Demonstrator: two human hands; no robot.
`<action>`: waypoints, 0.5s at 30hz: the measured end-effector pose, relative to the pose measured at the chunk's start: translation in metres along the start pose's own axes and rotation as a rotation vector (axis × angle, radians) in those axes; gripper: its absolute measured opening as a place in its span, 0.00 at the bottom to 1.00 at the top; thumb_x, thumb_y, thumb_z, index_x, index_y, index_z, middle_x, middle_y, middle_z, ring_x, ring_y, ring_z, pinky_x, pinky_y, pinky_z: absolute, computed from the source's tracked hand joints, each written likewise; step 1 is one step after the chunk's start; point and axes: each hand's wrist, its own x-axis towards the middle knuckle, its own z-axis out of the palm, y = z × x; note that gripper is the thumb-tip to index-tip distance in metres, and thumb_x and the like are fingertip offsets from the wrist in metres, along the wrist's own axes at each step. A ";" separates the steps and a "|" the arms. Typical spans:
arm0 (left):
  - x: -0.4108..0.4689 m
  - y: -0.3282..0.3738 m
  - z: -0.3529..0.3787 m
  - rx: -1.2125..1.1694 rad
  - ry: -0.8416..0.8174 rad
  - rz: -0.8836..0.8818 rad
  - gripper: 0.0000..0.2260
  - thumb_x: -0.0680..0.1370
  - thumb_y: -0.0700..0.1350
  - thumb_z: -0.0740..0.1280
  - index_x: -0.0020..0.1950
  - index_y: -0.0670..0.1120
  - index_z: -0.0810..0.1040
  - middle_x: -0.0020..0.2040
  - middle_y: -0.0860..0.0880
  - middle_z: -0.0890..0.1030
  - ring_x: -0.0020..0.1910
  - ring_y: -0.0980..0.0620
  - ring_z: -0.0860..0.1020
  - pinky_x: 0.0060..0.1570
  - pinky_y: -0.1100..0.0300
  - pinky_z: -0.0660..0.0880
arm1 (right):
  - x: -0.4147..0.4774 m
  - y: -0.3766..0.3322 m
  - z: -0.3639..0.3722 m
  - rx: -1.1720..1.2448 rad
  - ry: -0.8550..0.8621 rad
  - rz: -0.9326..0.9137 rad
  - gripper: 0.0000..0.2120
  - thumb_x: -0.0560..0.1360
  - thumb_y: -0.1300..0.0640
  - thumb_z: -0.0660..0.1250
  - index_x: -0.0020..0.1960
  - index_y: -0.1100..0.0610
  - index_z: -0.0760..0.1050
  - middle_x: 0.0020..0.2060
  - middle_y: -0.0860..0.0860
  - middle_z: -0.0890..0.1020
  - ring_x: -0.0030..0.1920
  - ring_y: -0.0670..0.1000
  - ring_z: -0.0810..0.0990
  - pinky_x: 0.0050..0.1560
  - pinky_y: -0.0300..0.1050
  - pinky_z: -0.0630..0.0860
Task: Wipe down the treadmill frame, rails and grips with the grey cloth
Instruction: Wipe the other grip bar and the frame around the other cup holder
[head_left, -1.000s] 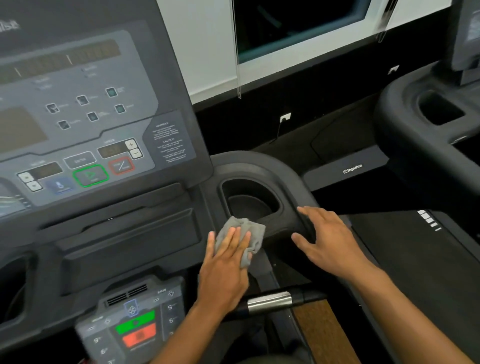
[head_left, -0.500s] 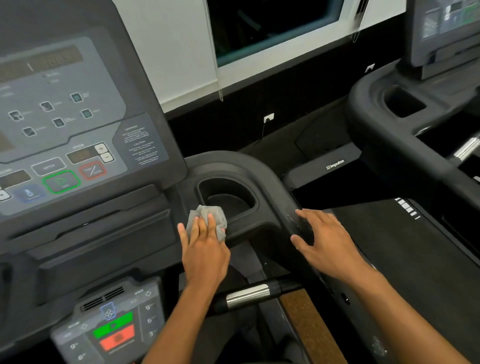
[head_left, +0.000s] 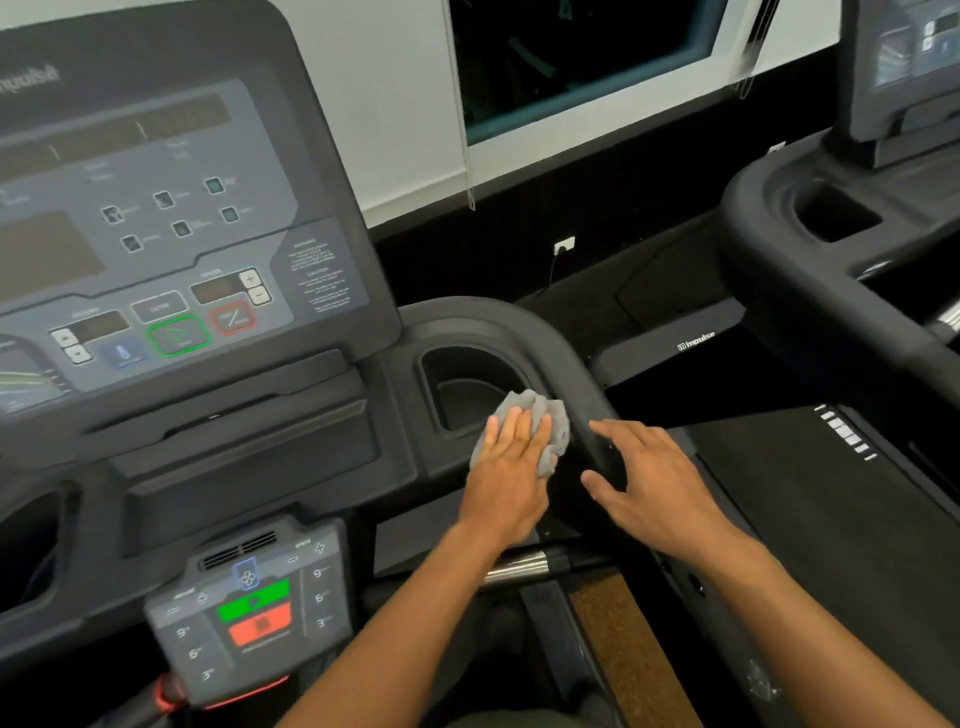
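Starting at the left, the display console (head_left: 156, 234) stands tilted, and below it a small keypad (head_left: 249, 608) with a green and a red button juts toward the person. Both are raised edges that a wide sweep to the left could meet. To the right of the console, the dark treadmill frame (head_left: 545, 343) curves around a deep cup holder (head_left: 462, 384).

The grey cloth (head_left: 557, 434) lies bunched on the frame, at the near right rim of this cup holder. The left hand (head_left: 511, 467) presses it down with straight, flat fingers and does not clasp it. The cloth looks soft, light and limp, so it will probably fold and slip under the palm. Holding it with a flat palm over its middle seems best, with loose corners tucked under.

Just beside it, the right hand (head_left: 654, 483) is spread wide and holds nothing. I cannot tell if it touches the rail. Near the wrists a silver grip (head_left: 519, 569) crosses.

The cup holder's lip could catch the cloth. The open room is along the curved rail, away from the person, and further right, where the neighbouring belt (head_left: 831, 493) lies lower.
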 end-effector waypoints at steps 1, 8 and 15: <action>0.012 0.003 -0.004 -0.004 -0.041 0.027 0.38 0.76 0.53 0.40 0.86 0.43 0.52 0.86 0.42 0.52 0.86 0.44 0.48 0.81 0.50 0.32 | 0.000 -0.003 0.001 0.003 0.003 -0.007 0.30 0.78 0.43 0.69 0.77 0.50 0.68 0.72 0.47 0.75 0.71 0.50 0.71 0.72 0.45 0.65; -0.002 -0.003 -0.014 -0.214 -0.072 -0.004 0.26 0.87 0.49 0.51 0.86 0.50 0.56 0.86 0.51 0.56 0.85 0.54 0.46 0.84 0.45 0.41 | 0.004 -0.012 0.002 0.017 0.044 0.004 0.30 0.78 0.43 0.69 0.77 0.49 0.68 0.72 0.46 0.75 0.71 0.50 0.71 0.71 0.44 0.66; -0.048 -0.033 -0.059 -0.777 -0.305 -0.148 0.19 0.87 0.61 0.52 0.66 0.63 0.81 0.64 0.63 0.83 0.74 0.63 0.71 0.79 0.55 0.61 | 0.006 -0.039 -0.018 0.347 -0.129 0.118 0.45 0.64 0.26 0.75 0.77 0.38 0.66 0.71 0.35 0.70 0.72 0.40 0.66 0.73 0.44 0.67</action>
